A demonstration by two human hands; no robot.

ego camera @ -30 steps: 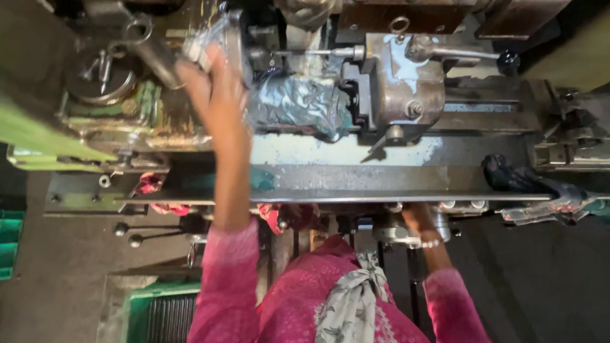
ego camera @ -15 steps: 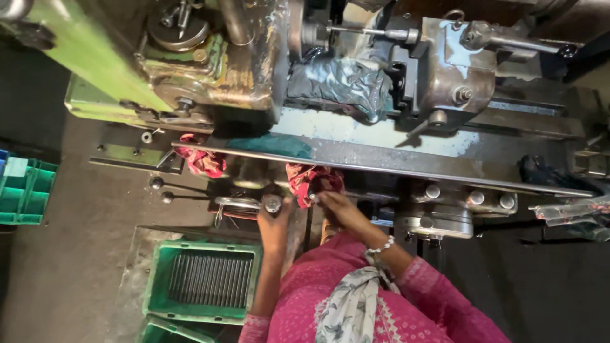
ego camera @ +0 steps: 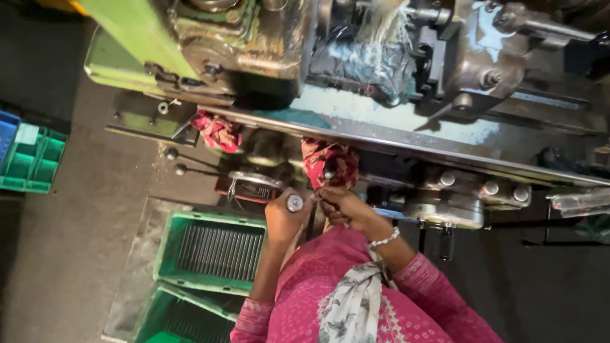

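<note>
There is one view only, from a camera on the person's head. It looks steeply down over the pink clothing (ego camera: pixel 381 305) to the front of a lathe (ego camera: pixel 267 44), which crosses the top of the frame at a slant. The machine is close; the floor (ego camera: pixel 82 235) lies far below.

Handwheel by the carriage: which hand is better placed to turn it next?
Probably the left. The left hand is already closed on the handwheel's handle, below the handwheel. The right hand is busy beside the red cloth, off the wheel.
</note>
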